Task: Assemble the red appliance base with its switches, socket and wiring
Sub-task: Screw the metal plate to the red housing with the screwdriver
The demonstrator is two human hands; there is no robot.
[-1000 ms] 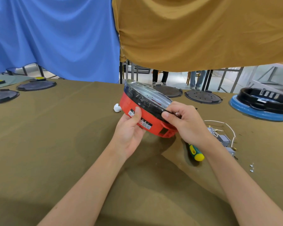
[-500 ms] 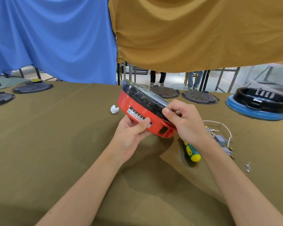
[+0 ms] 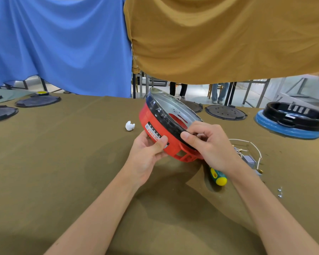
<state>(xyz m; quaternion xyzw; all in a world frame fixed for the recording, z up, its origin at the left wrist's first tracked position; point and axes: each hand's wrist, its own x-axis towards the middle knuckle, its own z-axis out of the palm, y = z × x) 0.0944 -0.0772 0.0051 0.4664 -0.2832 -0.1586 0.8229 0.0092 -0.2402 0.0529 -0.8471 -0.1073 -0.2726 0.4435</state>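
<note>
The red appliance base (image 3: 153,124), with a black rim and a shiny metal plate inside, is held tilted above the table in both hands. My left hand (image 3: 148,153) grips its lower red wall, thumb over the printed label. My right hand (image 3: 208,144) holds the near rim, thumb on the black ring and fingers curled inside. To the right on the cloth lies a bundle of white wiring (image 3: 250,146) with a small grey part (image 3: 249,160). A screwdriver with a green and yellow handle (image 3: 218,177) lies under my right wrist.
Small screws (image 3: 280,192) lie at the right. A white crumpled scrap (image 3: 129,125) sits left of the base. A black-and-blue appliance base (image 3: 291,120) stands far right. Several dark round plates (image 3: 226,112) lie along the back and far left (image 3: 37,101). Cloths hang behind.
The base has tipped so more of its metal inside faces me. My left thumb slid along the label and my right hand shifted slightly on the rim.
</note>
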